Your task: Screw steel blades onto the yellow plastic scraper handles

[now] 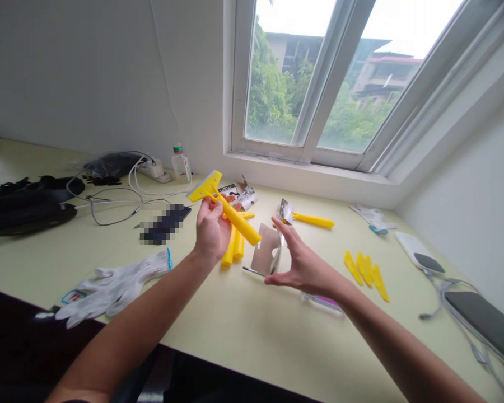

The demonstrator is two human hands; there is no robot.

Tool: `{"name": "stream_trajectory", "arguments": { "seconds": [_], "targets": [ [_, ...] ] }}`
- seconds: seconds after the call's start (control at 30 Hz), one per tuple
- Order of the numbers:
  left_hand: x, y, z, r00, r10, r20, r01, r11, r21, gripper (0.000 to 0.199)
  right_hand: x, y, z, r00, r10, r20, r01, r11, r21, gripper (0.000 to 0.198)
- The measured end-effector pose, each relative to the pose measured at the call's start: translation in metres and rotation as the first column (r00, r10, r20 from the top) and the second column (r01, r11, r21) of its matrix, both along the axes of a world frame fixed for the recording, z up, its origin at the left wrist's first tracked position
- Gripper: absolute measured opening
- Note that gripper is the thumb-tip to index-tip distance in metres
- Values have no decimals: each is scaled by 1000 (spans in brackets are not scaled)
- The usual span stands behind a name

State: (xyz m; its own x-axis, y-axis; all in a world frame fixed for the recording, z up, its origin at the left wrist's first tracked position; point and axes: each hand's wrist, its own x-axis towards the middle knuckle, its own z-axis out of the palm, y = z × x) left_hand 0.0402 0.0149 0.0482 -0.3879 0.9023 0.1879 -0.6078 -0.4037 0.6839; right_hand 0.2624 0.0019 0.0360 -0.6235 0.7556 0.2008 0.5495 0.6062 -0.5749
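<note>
My left hand (212,229) is closed around a yellow scraper (237,218), its wide blade head pointing up and left and its handle slanting down to the right. My right hand (306,260) has thumb and fingers spread wide apart. Just left of its fingertips is a folded cardboard sleeve (265,249); whether the fingers touch it I cannot tell. A thin dark-tipped rod (253,271) lies by the sleeve's lower edge. Below the held scraper are more yellow handles (233,249) on the table. Behind the right hand lies another yellow scraper (315,220) with a cardboard cover (284,211) on its head.
Yellow plastic pieces (365,268) lie at right, beside a white device (418,252) and cables. White gloves (121,285) are at the front left. A phone (168,224), bottle (180,162) and crumpled packaging (246,197) stand farther back. A pink-and-clear item (325,302) lies under my right wrist.
</note>
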Motion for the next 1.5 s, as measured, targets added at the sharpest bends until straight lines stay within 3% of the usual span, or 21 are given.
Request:
{"name": "stream_trajectory", "arguments": {
  "seconds": [0.3,0.43,0.57,0.7,0.77,0.83,0.93,1.03,1.2,1.3,1.5],
  "targets": [
    [32,-16,-21,990,-83,-117,82,997,-9,16,-14,-3,-17,945,-93,-313,60,992,-113,116],
    [34,-17,-25,977,-73,-199,84,995,47,20,-16,-4,-21,924,-112,-366,80,992,-100,113],
    [32,-21,-29,945,22,-326,17,993,118,27,-13,-2,-25,932,-63,-356,81,996,34,113],
    [33,-29,-36,828,58,-557,41,986,164,29,-10,1,-26,951,24,-308,50,972,229,114],
    [33,-32,-40,758,79,-647,46,984,174,30,-10,1,-24,954,15,-298,66,964,259,114],
    [33,-30,-44,734,69,-676,56,985,161,32,-11,-2,-21,952,-19,-306,100,963,251,115],
    [30,-22,-45,774,-48,-632,130,988,85,35,-11,-8,-13,939,-43,-341,88,989,116,117],
    [25,-14,-43,828,-167,-535,212,977,22,37,-8,-9,-3,900,-46,-434,-28,986,-163,114],
    [21,-14,-39,827,-309,-469,346,938,-7,43,0,4,4,757,-186,-626,-224,827,-516,105],
    [23,-20,-37,779,-391,-491,419,906,-58,53,0,11,-2,741,-203,-640,-313,739,-597,108],
    [17,-26,-27,682,-447,-579,489,867,-94,75,-4,13,-14,643,-272,-716,-372,706,-602,97]
  ]
}}
